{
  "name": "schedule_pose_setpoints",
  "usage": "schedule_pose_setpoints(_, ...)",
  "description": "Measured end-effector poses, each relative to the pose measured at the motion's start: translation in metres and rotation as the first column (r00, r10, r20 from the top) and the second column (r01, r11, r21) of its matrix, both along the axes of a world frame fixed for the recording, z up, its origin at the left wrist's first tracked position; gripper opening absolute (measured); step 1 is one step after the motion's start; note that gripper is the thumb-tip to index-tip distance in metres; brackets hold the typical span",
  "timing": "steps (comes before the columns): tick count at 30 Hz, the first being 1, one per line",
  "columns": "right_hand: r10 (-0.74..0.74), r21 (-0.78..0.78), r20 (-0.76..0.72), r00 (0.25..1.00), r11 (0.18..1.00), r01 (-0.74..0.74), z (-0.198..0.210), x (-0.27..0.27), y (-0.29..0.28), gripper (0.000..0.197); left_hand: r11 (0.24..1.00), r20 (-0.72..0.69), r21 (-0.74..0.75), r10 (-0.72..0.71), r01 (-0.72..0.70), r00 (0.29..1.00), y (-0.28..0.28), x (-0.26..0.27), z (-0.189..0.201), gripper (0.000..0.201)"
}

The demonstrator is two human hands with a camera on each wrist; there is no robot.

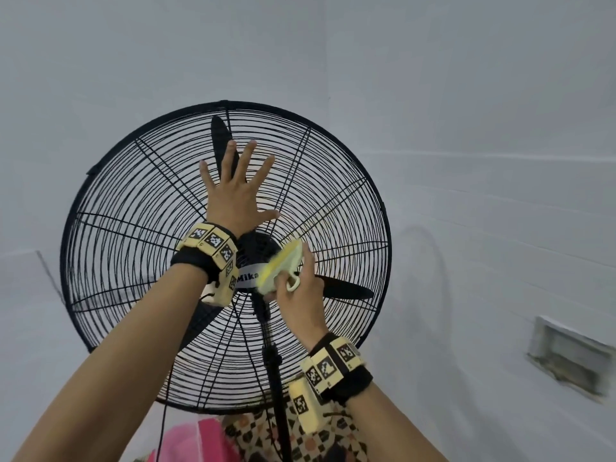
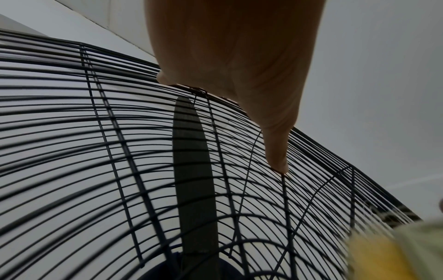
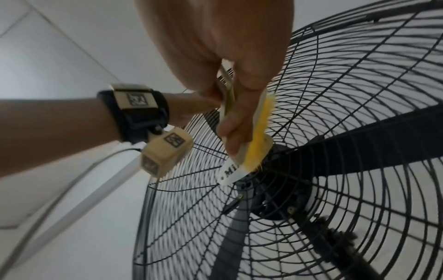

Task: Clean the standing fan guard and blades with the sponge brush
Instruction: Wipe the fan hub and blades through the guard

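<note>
1. While your left hand (image 1: 233,191) lies flat on the upper half of the fan guard (image 1: 110,235), all five fingers straight and spread and holding nothing, its palm sits at about 12 o'clock from the hub.
2. Your left fingertips (image 2: 279,166) touch the wires, and one blade (image 2: 194,170) stands right behind them inside the cage.
3. Your right hand (image 1: 300,291) is curled round the sponge brush (image 1: 283,268), the thumb and fingers pinching its pale handle.
4. You hold the brush's yellow face (image 3: 257,136) against the guard at the hub, over the white name plate (image 3: 230,174); the brush is blurred in the head view.
5. That puts the brush just below your left wrist and at about 5 o'clock from your left palm, near it but apart.
6. Around the hub, a second blade (image 1: 346,290) points to 3 o'clock and a third to roughly 7 o'clock.
7. For edges, the black outer rim (image 1: 380,201) rings the guard well out from both hands.
8. Bare wire lies open from 2 to 5 o'clock and from 8 to 10 o'clock.
9. Below, the pole (image 1: 276,378) drops at 6 o'clock, with a white wall (image 1: 466,95) behind.
</note>
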State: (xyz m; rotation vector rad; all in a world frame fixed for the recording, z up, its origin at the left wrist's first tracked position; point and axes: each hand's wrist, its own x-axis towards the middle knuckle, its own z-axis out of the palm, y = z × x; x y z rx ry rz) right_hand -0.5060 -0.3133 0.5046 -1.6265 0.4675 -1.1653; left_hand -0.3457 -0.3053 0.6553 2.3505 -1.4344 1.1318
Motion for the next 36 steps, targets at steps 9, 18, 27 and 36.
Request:
schedule_pose_setpoints(9,0.023,-0.019,-0.022,0.999,1.000,-0.023,0.000,-0.002,0.000,0.067,1.000,0.001,-0.009,0.000,0.000,1.000,0.001,0.001,-0.001,0.118)
schedule_pose_setpoints(18,-0.054,-0.054,0.063,0.997,0.997,0.057,0.001,0.001,-0.001,0.068,1.000,0.001,-0.005,0.020,-0.020,1.000,0.003,0.003,-0.002,0.118)
schedule_pose_setpoints(27,-0.035,-0.075,0.039,0.999,0.996,0.038,-0.005,0.000,0.000,0.069,1.000,-0.003,0.003,0.019,-0.019,1.000,0.003,0.001,-0.001,0.118)
schedule_pose_setpoints(36,-0.013,-0.261,0.031,0.999,0.965,0.020,0.023,0.000,-0.018,0.069,0.997,0.060,0.054,0.046,-0.049,0.997,0.006,0.003,0.007,0.110)
